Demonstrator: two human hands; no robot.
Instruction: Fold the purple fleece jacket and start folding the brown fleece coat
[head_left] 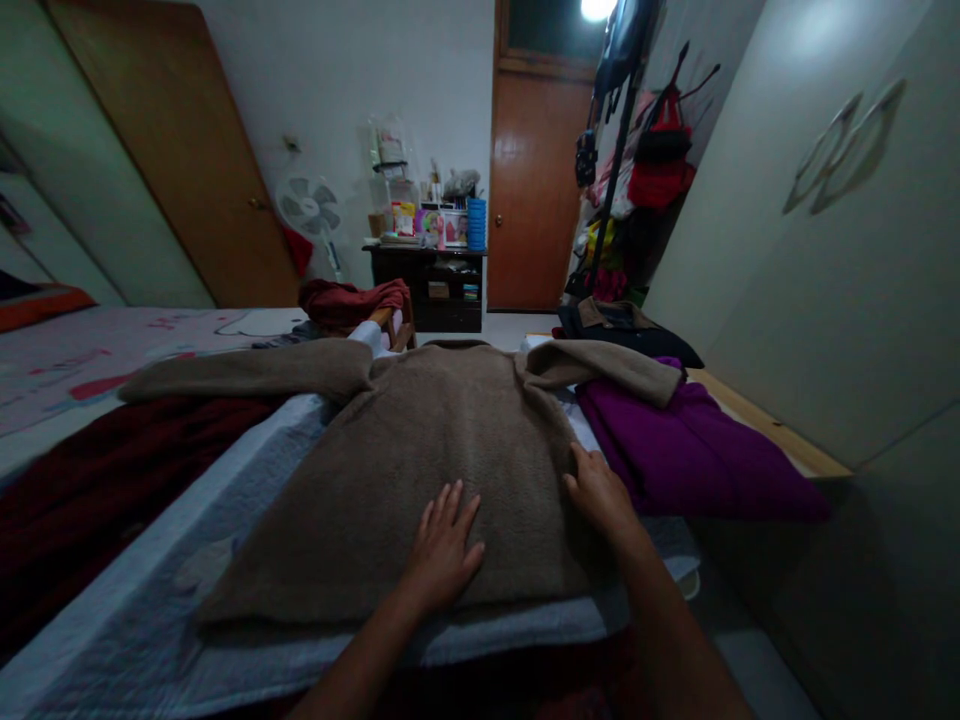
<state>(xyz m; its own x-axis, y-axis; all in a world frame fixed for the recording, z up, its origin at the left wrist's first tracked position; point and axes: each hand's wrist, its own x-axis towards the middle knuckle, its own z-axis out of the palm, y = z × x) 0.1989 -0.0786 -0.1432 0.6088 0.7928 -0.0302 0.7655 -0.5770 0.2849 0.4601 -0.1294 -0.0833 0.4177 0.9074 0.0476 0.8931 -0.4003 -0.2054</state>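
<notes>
A brown-grey fleecy coat [450, 430] lies spread out in front of me, its back apparently facing up. One sleeve [262, 370] stretches to the left and the other [615, 365] to the right. On the lower middle of the coat my left hand [446, 550] rests flat, its fingers spread. My right hand [604, 495] touches the coat's right side edge, thumb and index finger apart, the other fingers partly bent. A white-blue padded cover [255, 480] lies under the coat.
Folded purple clothing [697, 450] and a dark collared garment [626, 330] lie at the right. Dark red cloth [112, 480] is at the left, beside a patterned bed [180, 340]. A pale wardrobe [810, 270] stands close on the right. Farther back are a fan [309, 205] and dark shelf [390, 280].
</notes>
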